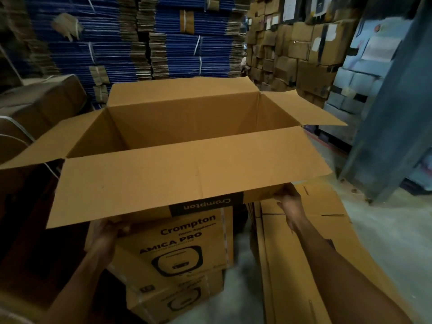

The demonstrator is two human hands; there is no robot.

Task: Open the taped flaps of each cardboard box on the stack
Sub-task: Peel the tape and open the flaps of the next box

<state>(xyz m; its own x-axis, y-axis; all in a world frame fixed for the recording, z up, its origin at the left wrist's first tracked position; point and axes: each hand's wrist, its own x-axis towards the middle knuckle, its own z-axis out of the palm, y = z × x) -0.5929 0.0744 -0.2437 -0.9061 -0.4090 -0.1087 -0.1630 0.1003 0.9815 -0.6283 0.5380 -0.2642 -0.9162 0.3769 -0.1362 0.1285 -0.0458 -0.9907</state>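
The right hand (288,199) takes the near flap (175,181) of the open box (187,127) by its right corner, its grip curled round the edge. The left hand (105,235) reaches under the flap's left end. Its fingers are hidden, so I cannot tell how that grip lies. All four flaps are spread outward. A black band under the flap reads "Crompton", upside down. The lower box (187,244), just below, reads "Crompton Home Appliances AMICA PRO". Blue bundles of flat cartons (112,50) stand behind.

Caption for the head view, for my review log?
Left hand and right hand hold the near flap of an opened Crompton box above stacked Crompton boxes.
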